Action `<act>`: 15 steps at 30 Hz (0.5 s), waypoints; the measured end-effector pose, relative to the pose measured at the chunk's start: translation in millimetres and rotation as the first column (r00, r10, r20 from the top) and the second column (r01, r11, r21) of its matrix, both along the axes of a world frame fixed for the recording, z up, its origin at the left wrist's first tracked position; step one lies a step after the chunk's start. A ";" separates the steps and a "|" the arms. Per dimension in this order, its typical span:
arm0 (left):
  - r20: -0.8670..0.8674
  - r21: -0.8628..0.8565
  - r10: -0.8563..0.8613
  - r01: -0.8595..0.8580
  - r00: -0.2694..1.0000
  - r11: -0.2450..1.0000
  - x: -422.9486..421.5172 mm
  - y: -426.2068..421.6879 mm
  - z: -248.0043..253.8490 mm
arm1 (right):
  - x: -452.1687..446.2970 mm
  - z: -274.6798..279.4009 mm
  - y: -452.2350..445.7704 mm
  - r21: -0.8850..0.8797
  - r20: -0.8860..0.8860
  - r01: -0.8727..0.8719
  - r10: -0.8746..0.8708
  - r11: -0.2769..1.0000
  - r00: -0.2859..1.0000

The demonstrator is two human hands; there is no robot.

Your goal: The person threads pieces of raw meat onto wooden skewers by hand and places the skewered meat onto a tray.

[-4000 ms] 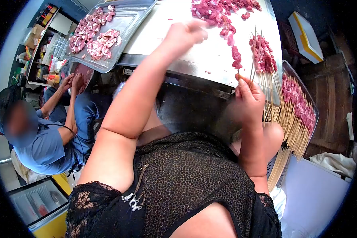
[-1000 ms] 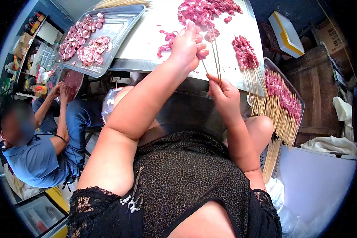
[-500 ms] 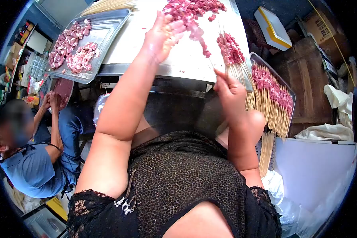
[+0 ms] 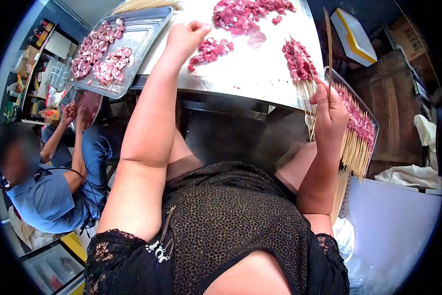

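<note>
My left hand is closed in a pinch over the white board, just left of a small pile of cut red meat. What its fingertips hold, if anything, is too small to make out. My right hand grips a thin bamboo skewer, which points up with no meat visible on it. Beside that hand, a bunch of meat skewers lies at the board's right edge, sticks toward me. A larger meat pile sits farther back.
On the left, a metal tray holds two heaps of meat pieces. Many loaded skewers fill a tray at right. Bare sticks lie at the back. A co-worker sits at left, hands over a reddish surface.
My left hand has gone from spread fingers to a pinch. My right hand has moved right and now holds an upright bare skewer. A small meat pile now shows apart from the larger one.
</note>
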State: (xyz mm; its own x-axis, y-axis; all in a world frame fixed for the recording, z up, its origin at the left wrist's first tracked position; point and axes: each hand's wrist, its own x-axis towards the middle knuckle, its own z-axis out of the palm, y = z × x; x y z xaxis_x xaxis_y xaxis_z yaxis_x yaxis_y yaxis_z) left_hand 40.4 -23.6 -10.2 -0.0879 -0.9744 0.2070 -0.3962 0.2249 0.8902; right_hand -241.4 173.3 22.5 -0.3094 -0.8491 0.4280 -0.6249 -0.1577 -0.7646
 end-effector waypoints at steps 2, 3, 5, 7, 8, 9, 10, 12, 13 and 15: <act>0.202 -0.004 -0.031 0.033 0.979 0.999 -10.5 9.1 0.5 | 4.4 -2.7 -8.9 0.059 0.253 -0.136 0.117 0.989 0.960; 0.324 0.014 -0.035 0.032 0.946 0.999 -14.9 13.0 0.9 | 7.6 -5.2 -15.2 0.041 0.440 -0.250 0.207 0.967 0.874; 0.501 0.062 -0.071 0.045 0.863 0.997 -24.1 24.7 10.8 | 19.0 -7.6 -21.3 0.028 0.654 -0.380 0.271 0.924 0.706; 0.640 0.005 -0.118 0.149 0.759 0.989 -26.3 26.3 13.4 | 26.2 -22.1 -27.4 0.068 0.662 -0.405 0.262 0.912 0.702; 0.644 0.009 -0.118 0.147 0.756 0.989 -26.0 27.3 15.2 | 28.7 -30.0 -29.5 0.062 0.669 -0.432 0.283 0.900 0.687; 0.578 0.061 -0.120 0.104 0.807 0.993 -25.0 28.6 18.5 | 28.2 -34.2 -28.5 0.112 0.631 -0.428 0.268 0.897 0.728; 0.510 0.115 -0.115 0.065 0.853 0.991 -27.9 31.7 27.6 | 29.6 -39.6 -30.0 0.113 0.570 -0.407 0.277 0.906 0.774; 0.172 0.173 -0.126 0.096 0.977 0.980 -22.2 26.5 25.4 | 29.5 -44.7 -29.0 0.170 0.554 -0.382 0.233 0.908 0.799; -0.194 0.216 -0.101 0.143 0.976 0.966 -18.7 24.2 23.2 | 28.5 -44.6 -29.7 0.172 0.563 -0.382 0.228 0.908 0.795; -0.594 0.309 -0.017 0.248 0.804 0.918 -17.4 18.1 18.0 | 26.1 -43.4 -32.4 0.119 0.326 -0.375 0.320 0.919 0.890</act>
